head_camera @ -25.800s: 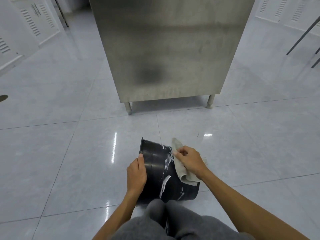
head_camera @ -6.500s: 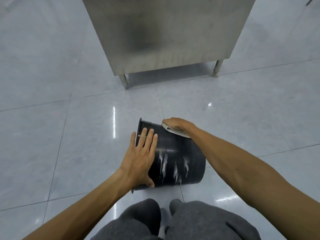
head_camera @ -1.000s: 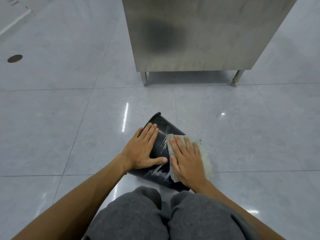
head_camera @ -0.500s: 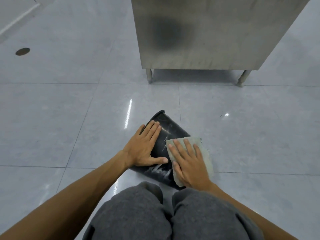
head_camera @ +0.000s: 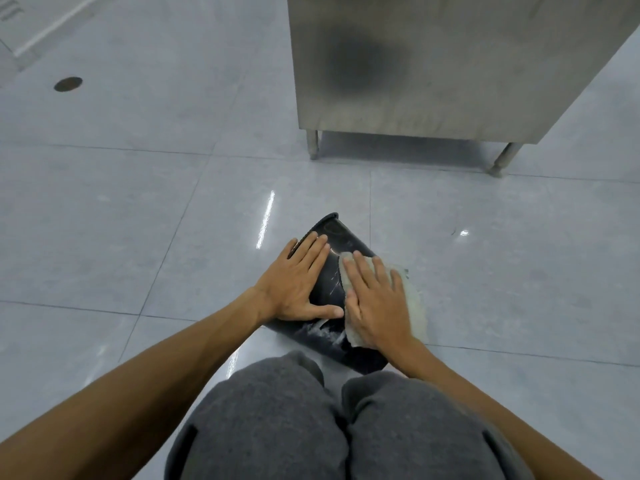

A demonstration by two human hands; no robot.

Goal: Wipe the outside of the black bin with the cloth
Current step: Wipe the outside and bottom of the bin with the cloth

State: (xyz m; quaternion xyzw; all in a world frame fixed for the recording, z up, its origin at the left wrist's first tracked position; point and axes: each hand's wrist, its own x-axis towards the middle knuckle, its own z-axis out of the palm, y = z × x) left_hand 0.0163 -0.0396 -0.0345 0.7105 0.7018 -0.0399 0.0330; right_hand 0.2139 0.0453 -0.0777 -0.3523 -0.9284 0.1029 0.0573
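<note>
At the far left of the glossy grey tiled floor (head_camera: pixel 104 209) sits a small dark round floor drain (head_camera: pixel 68 84), well apart from everything else. Moving right, the left forearm reaches in from the lower left corner, and the left hand (head_camera: pixel 294 284) lies flat on the upper side of the black bin (head_camera: pixel 327 282). Its fingers (head_camera: pixel 311 247) are extended and held close together, pointing toward the bin's far end, while the thumb sticks out to the right along the bin's wall; the hand presses down rather than grasping anything.

The black bin lies on its side on the floor, just in front of the person's knees in grey trousers (head_camera: pixel 311 427), with one end pointing away and to the left and the other end near the knees. White streaks show on its dark wall between the two hands and below the left thumb.

Just right of the left hand, the right hand (head_camera: pixel 375 306) rests palm down on a pale, greenish-white cloth (head_camera: pixel 414 306) that is draped over the right side of the bin. Its fingers (head_camera: pixel 367 271) are straight and slightly spread, flattening the cloth against the bin; the cloth's edge sticks out beyond the hand on the right and hangs toward the floor.

Farther back and to the right stands a stainless steel cabinet (head_camera: pixel 433 64) on short metal legs, well apart from the bin.
</note>
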